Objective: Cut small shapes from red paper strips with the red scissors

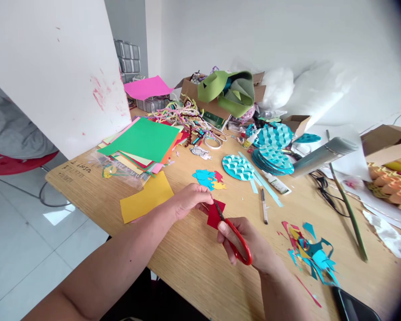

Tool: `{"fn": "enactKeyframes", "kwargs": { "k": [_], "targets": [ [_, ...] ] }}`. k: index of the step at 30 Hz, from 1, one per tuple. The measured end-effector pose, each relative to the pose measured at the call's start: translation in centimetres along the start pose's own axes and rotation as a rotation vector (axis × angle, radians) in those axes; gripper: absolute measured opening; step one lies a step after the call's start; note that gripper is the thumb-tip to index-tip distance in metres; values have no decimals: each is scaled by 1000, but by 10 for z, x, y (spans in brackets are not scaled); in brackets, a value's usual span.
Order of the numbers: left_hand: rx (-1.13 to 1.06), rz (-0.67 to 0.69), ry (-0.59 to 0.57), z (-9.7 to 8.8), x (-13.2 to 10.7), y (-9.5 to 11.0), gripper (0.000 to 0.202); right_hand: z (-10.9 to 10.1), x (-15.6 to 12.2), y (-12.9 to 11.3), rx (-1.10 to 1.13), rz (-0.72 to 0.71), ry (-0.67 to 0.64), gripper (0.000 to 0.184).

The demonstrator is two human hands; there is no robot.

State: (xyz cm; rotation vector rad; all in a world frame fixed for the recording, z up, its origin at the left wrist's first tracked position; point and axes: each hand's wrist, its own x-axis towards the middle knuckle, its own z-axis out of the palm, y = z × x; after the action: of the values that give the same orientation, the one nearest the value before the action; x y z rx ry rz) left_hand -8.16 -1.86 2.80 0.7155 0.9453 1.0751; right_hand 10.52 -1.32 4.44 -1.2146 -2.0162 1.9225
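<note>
My right hand [240, 243] is closed around red-handled scissors [242, 245], whose blades point up and left across a small piece of red paper [216, 217]. At the paper's upper left edge, my left hand [195, 199] pinches it with closed fingers. Just beyond lie cut-out paper fish: blue ones [204, 178], a yellow one [219, 185] and a red one [218, 176]. A sheet of yellow paper [147, 198] rests beside my left forearm. Behind the cut-outs is a white drawn fish [201, 152].
Paper scraps [312, 252] and a black phone [352, 305] lie at the right front. A pen [264, 206], a glue bottle [276, 183] and patterned blue discs [238, 167] sit further back. Coloured sheets [147, 138] are stacked at the left, near pipe cleaners [183, 111] and a cardboard box [190, 91].
</note>
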Motion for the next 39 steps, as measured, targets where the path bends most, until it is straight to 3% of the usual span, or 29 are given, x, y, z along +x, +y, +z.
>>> {"fn": "enactKeyframes", "kwargs": {
  "k": [11, 29, 39],
  "targets": [
    [-41, 60, 23, 2, 2, -4, 25, 4, 2, 5, 122, -72, 78, 54],
    [-40, 125, 38, 3, 4, -8, 27, 11, 5, 2, 228, -123, 115, 53],
    [-70, 139, 55, 4, 3, -7, 28, 12, 5, 0, 187, -79, 123, 54]
  ]
}}
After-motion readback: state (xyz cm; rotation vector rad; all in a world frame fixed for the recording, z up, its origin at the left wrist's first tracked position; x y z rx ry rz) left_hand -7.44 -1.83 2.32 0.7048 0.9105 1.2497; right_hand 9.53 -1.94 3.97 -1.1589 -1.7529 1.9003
